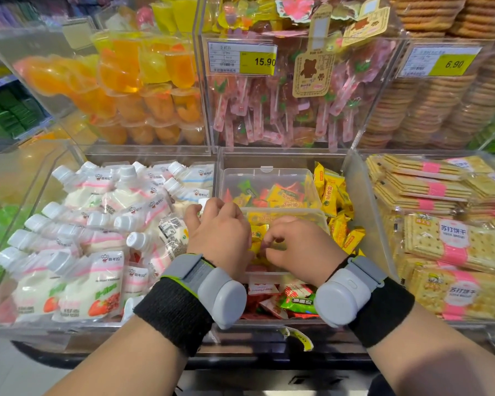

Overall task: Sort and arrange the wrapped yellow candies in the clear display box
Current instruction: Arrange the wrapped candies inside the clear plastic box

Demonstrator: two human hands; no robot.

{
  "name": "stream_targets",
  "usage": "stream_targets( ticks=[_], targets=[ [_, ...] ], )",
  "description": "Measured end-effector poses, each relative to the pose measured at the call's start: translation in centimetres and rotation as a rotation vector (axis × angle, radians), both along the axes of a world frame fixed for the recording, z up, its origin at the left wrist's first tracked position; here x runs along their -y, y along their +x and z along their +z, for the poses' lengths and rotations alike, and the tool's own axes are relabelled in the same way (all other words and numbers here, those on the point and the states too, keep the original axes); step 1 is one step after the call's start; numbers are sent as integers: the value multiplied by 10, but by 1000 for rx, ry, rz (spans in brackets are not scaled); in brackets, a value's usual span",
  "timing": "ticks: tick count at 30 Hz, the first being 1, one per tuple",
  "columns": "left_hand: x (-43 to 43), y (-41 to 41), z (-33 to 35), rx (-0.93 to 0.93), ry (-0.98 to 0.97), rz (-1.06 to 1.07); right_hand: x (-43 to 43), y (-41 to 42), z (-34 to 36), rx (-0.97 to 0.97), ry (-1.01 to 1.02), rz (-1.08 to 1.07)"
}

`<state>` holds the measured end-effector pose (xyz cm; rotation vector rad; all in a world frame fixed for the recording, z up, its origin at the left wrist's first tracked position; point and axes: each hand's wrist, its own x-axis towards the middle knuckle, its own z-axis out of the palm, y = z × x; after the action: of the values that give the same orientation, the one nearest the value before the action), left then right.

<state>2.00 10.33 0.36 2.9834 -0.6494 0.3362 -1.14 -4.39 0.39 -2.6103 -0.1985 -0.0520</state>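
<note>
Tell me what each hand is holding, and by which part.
Both left hand and right hand are among the yellow candies in the clear box; actual grip cannot be told.

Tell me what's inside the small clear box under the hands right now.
The clear box holds yellow wrapped candies. The left hand and right hand cover most of its contents, so what lies beneath them cannot be seen.
</note>
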Motion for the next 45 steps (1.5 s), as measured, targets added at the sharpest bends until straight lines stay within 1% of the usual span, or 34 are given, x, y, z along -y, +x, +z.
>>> stream_targets(
  ticks=[3, 8, 12, 16, 19, 22, 24, 26, 29, 34, 41, 45],
  targets=[
    [6, -3, 6, -18, 9, 6, 5, -2, 3, 24, 23, 10],
    [24, -8, 12, 24, 0, -24, 23, -7, 13, 67, 33, 13],
    [42, -13, 17, 25, -41, -90, 49, -12, 22, 133, 60, -57],
    [60, -19, 21, 33, -54, -147, 77, -20, 28, 151, 52, -126],
    [71, -22, 23, 44, -75, -178, 93, -24, 31, 183, 17, -175],
    [82, -26, 25, 37, -76, -196, 107, -27, 31, 223, -77, -213],
    [89, -28, 25, 15, -88, -222, 114, -30, 31, 218, -111, -212],
    [97, -32, 24, -23, -95, -255, 119, -35, 29, 164, -135, -193],
    [105, -37, 21, -46, -51, -338, 123, -38, 26, 103, -168, -158],
    [112, -40, 13, -95, 41, -489, 130, -39, 24, 152, -120, -207],
    [114, -39, 8, -68, 43, -518, 132, -41, 22, 187, -101, -194],
    [115, -40, 8, -52, 12, -550, 132, -42, 23, 215, -87, -195]
  ],
)
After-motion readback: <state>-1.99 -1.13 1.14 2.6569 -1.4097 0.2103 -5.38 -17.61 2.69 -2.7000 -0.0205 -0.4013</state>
